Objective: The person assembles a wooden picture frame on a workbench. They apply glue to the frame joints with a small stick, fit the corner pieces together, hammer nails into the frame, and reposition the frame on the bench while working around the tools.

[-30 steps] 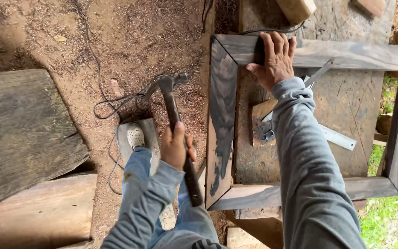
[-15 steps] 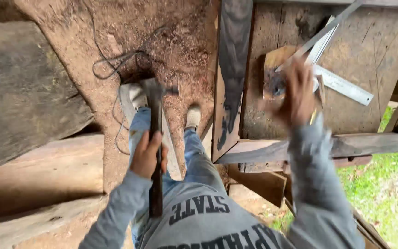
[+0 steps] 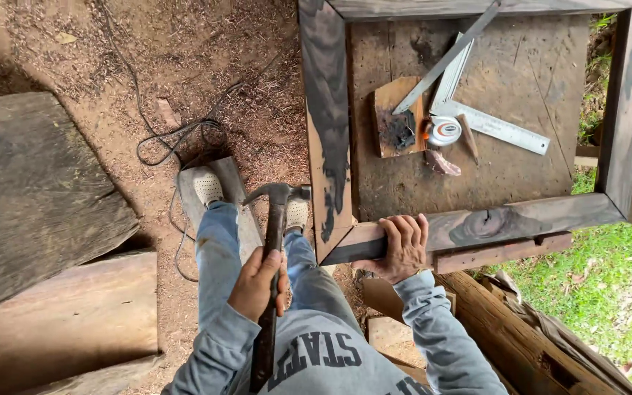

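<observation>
- Left hand wrapping tight around the hammer, fist closed on the middle of the dark handle.
- Hammer pointing up toward 12 o'clock, metal head at the top, sitting just left of the frame corner and above the shoes.
- Right hand gripping the wooden frame, fingers curled over the bottom rail near its corner at 7 o'clock.
- Frame lying flat on a wooden table, taking up the top right of the view.
- Resting inside the frame at 12 o'clock: a metal square ruler, a round tape measure, and a small wood block.
- Black cord looping on the dirt floor at 11 o'clock from the hammer.
- Big flat planks lying at 9 o'clock.
- Green grass showing at 4 o'clock.
</observation>
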